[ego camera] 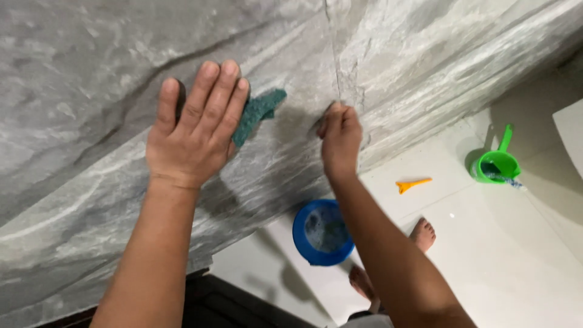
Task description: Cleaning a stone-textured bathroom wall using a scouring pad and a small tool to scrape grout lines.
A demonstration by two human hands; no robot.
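Green scouring pad (258, 115) lies under our flat, open left hand (194, 130) on the grey marble wall (425, 73); our right hand (340, 140) pinches something small we cannot identify at the seam (334, 54).

Both forearms bare, no sleeves; feet (423, 234) bare; no rings.
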